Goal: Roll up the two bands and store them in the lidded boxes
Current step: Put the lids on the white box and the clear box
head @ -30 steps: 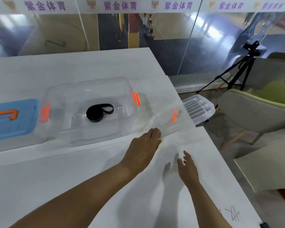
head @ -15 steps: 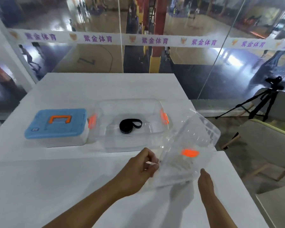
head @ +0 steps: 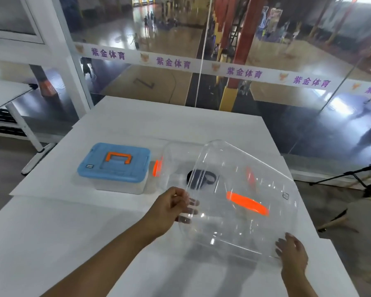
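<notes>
I hold a clear plastic lid [head: 240, 228] with an orange handle [head: 246, 203] tilted above the table. My left hand [head: 171, 209] grips its left edge, and my right hand [head: 291, 254] holds its near right corner. Behind the lid stands an open clear box [head: 171, 153] with orange side latches. A rolled black band [head: 199, 179] lies inside it, seen partly through the lid. To the left stands a second box [head: 114, 166], shut with a blue lid and an orange handle.
The boxes stand on a white table [head: 73, 243] whose right edge runs close to my right hand. A glass wall with a printed strip [head: 244, 71] stands behind. A black tripod [head: 368, 179] and a chair are on the floor at the right.
Both hands took hold of the clear lid at the table's right and lifted it. It now hangs tilted in front of the open box. The camera view swung up and left.
</notes>
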{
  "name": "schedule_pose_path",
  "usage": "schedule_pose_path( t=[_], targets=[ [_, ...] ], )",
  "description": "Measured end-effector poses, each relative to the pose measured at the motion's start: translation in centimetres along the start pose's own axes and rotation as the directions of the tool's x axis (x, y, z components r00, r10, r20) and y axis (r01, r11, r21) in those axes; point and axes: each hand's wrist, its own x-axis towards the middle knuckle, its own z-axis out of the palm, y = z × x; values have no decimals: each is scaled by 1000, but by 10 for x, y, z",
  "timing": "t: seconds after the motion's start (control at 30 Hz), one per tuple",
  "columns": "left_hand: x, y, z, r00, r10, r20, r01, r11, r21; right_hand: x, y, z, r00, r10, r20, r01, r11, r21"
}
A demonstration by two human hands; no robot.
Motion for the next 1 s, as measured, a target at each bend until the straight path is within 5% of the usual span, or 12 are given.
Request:
schedule_pose_path(
  t=[0.17, 0.3, 0.43, 0.63, 1.0],
  targets=[
    [45, -2, -28, 965, 22, -262, 1, 996, 88, -3, -45, 39, 982, -185, -37, 182, 980, -76],
    [84, -3, -48, 939, 47, -342, 48, 963, 265, 5, -85, 77, 981, -193, -34, 185, 968, -168],
    [112, -7, -64, 924, 96, -369, 131, 829, 544, 10, -112, 113, 974, -227, -17, 218, 950, -222],
    [140, -19, -82, 893, 82, -442, 298, 627, 719, 17, -118, 155, 958, -277, 70, 282, 876, -392],
    [153, -61, -86, 919, -20, -394, 270, 760, 591, 28, -98, 165, 942, -295, 159, 333, 774, -538]
  ],
)
